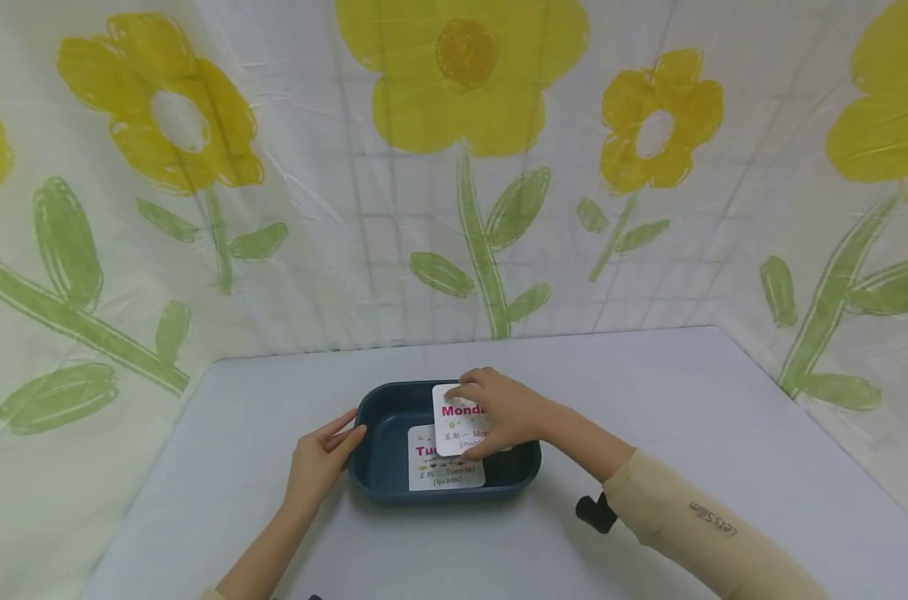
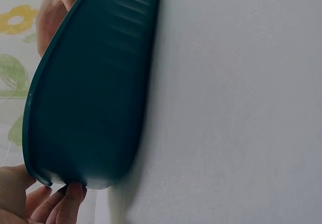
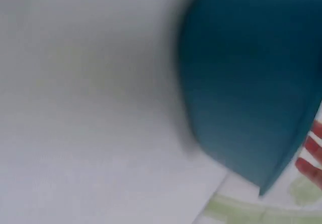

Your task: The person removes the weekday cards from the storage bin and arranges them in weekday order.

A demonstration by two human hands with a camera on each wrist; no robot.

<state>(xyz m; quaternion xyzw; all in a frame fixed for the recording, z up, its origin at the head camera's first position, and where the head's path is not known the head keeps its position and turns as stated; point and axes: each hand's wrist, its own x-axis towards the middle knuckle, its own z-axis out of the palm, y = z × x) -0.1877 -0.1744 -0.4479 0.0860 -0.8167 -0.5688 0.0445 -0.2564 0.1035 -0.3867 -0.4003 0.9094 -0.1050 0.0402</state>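
Observation:
A dark blue-green tray (image 1: 382, 458) with rounded corners sits on the white table. My left hand (image 1: 315, 467) grips its left end, thumb over the rim and fingers outside; the left wrist view shows those fingers (image 2: 70, 204) against the tray's end wall (image 2: 90, 93). Above the tray's right half, my right hand (image 1: 510, 412) holds a white "Monday" card (image 1: 448, 429) by its edges, covering part of it. Under that card lies a "Tuesday" card (image 1: 446, 480), partly overlapped, inside the tray. Fingertips (image 3: 309, 168) show past the tray's rim (image 3: 282, 173) in the right wrist view.
The white tabletop (image 1: 274, 408) reaches back to a hanging sheet (image 1: 304, 275) printed with yellow flowers. A small black device (image 1: 596, 512) is beside the right sleeve (image 1: 694, 517).

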